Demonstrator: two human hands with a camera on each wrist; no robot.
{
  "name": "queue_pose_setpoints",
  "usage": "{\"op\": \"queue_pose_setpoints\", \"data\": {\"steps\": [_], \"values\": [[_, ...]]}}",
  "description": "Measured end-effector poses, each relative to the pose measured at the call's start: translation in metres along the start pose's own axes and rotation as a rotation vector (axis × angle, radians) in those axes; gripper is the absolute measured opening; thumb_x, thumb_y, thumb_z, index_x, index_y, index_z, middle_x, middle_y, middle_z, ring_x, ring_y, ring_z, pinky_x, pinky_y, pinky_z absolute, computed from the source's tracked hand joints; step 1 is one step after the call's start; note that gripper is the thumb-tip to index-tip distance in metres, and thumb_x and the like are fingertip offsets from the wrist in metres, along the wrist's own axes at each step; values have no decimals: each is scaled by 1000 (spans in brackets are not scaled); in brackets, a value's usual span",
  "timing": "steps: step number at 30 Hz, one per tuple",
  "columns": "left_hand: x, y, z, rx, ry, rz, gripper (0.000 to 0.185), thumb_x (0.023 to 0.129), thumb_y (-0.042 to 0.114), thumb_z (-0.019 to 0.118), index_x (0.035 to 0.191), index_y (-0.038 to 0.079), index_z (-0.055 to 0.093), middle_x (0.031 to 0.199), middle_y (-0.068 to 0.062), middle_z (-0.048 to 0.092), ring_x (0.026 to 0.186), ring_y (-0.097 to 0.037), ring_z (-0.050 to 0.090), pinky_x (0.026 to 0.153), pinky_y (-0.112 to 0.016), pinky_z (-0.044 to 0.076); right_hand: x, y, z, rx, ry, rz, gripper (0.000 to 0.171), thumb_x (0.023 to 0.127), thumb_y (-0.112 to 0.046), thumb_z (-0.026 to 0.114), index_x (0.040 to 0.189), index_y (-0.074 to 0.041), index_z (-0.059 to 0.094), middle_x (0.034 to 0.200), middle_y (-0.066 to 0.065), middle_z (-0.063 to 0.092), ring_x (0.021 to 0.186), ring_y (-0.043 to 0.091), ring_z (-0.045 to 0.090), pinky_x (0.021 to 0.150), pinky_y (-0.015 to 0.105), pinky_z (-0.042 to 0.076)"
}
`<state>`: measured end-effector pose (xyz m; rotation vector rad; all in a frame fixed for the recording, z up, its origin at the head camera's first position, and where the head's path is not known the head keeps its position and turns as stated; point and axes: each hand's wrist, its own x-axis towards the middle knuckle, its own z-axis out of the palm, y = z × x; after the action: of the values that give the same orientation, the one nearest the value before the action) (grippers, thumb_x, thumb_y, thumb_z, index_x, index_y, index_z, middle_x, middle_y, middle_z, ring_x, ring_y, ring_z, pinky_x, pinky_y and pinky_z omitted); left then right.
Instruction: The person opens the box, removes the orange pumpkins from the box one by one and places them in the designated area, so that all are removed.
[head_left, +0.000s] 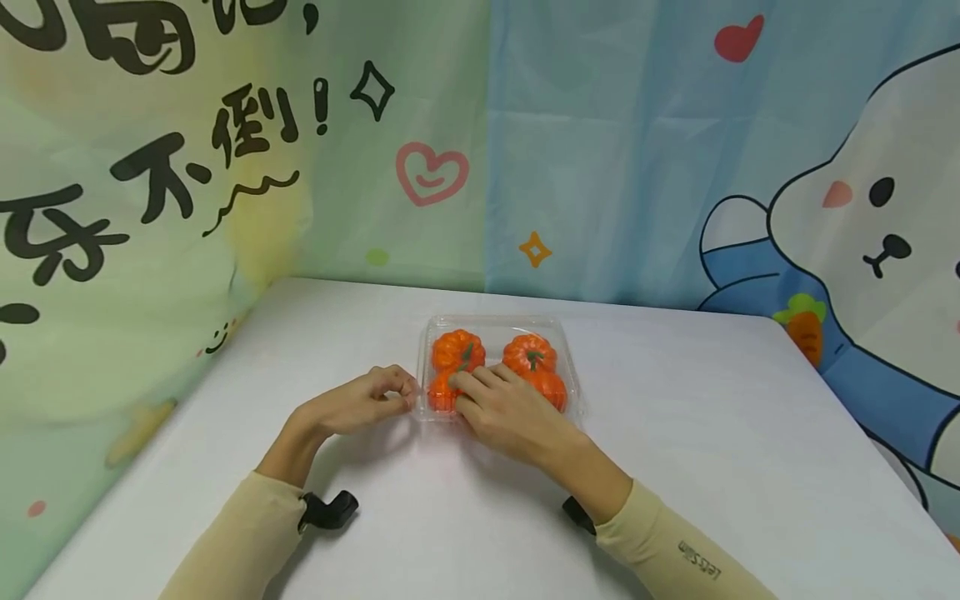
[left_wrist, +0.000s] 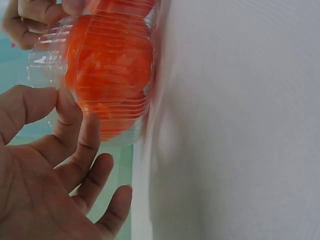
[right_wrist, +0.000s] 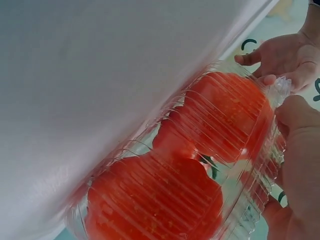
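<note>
A clear ribbed plastic box (head_left: 493, 323) sits on the white table with several small orange pumpkins inside. One pumpkin (head_left: 450, 348) with a green stem is at the back left, another (head_left: 531, 352) at the back right. My left hand (head_left: 360, 404) is at the box's left side; in the left wrist view its thumb and index finger pinch the rim, the other fingers spread apart. Over the box front lies my right hand (head_left: 510, 417), fingers bent and touching the top. It partly hides the front left pumpkin (head_left: 441, 393) and front right pumpkin (head_left: 551, 387).
The white table (head_left: 712, 450) extends around the box. Behind it hangs a printed cloth (head_left: 600, 150) with a cartoon animal, hearts and writing. Black wrist-worn devices, one at the left cuff (head_left: 330, 510), stick out near the sleeves.
</note>
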<state>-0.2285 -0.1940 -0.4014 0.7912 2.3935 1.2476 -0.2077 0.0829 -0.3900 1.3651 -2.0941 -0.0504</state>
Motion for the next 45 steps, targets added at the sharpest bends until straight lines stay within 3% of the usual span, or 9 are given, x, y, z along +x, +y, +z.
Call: {"op": "queue_pose_setpoints", "data": {"steps": [8,13,21,26,31,36,41,45], "values": [[2,0,0,-17,-7,14,20,103,15,53,95,0,64,123,-12,60,127,-32,45,105,-47,33,0,3,4,-21,66,-80,6,92,-9,75,97,-11,74,115,3,65,96,21,62,92,34,52],[4,0,0,-43,-44,10,25,105,17,51,99,-2,66,127,-15,60,129,-33,48,109,-50,35,1,6,7,-85,126,-150,4,92,-9,75,90,-12,73,108,1,64,86,19,59,83,32,52],[2,4,-1,-100,-61,-10,29,108,20,49,104,-6,62,130,-14,59,129,-29,48,109,-46,36,6,6,9,-140,159,-169,23,106,-10,53,98,-7,74,109,2,66,86,19,58,81,30,51],[4,0,1,-112,-56,-3,24,104,14,50,101,-5,64,123,-10,59,123,-26,48,106,-43,35,5,4,10,-174,139,-203,25,105,-5,50,98,-6,73,114,3,65,89,20,57,84,30,51],[8,-2,5,-95,-25,54,15,98,10,54,92,1,64,116,-9,56,119,-28,46,102,-45,34,3,3,10,-146,113,-199,18,102,-3,54,100,-4,72,118,5,64,94,21,59,88,31,52],[12,3,7,-17,52,92,11,95,8,60,86,11,65,112,-6,54,119,-29,42,102,-50,29,2,6,12,-65,112,-141,17,104,-4,54,102,0,71,117,7,62,94,24,59,86,32,52],[12,4,8,-27,76,98,11,96,6,61,85,7,65,111,-8,52,117,-28,42,102,-49,30,1,6,14,-86,150,-107,14,103,-10,60,98,-4,72,110,4,65,89,21,60,82,31,52],[9,4,11,-48,46,92,13,98,8,61,88,2,66,113,-9,52,119,-29,41,102,-50,29,1,5,15,-134,180,-131,15,102,-14,61,97,-11,75,108,0,66,87,17,60,80,31,50]]}}
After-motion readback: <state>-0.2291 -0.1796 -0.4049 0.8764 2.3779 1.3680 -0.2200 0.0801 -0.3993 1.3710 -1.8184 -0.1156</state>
